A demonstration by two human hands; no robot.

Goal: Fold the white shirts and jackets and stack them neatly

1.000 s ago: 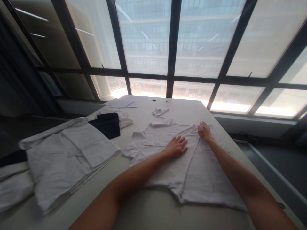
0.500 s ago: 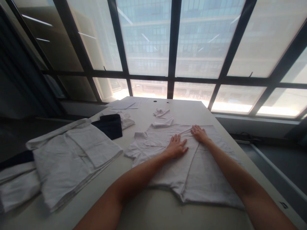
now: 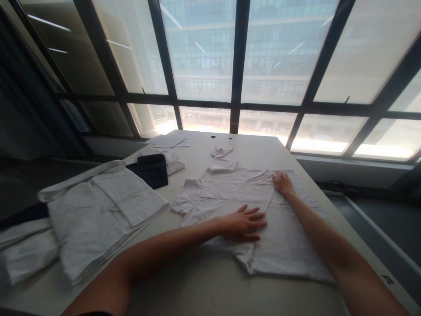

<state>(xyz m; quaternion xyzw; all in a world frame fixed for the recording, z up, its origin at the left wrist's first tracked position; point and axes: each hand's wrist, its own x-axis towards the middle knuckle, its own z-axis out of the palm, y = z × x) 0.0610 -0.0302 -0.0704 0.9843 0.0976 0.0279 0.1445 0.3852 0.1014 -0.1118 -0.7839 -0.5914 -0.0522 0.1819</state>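
A white short-sleeved shirt (image 3: 296,241) lies spread on the white table, one part folded over the rest along a slanting edge. My left hand (image 3: 245,224) rests flat on its middle, fingers spread, close to that edge. Farther off, my right hand (image 3: 282,181) presses on the cloth near the shirt's far right end, its fingers low and slightly bent, gripping nothing that I can see. Beyond the shirt, and touching it, is a crumpled white piece of cloth (image 3: 225,160); whether it is a sleeve of the same shirt I cannot tell.
To the left lies a stack of folded white garments (image 3: 98,215), with a navy cloth (image 3: 149,171) behind it and more white cloth (image 3: 28,250) beside it. Paper sheets (image 3: 169,141) lie at the table's (image 3: 256,151) far left corner. Large windows (image 3: 200,57) stand behind the table.
My left hand has slid nearer to me across the shirt, with its fingers spread wider. My right hand went left and then came back right, beside the folded edge.
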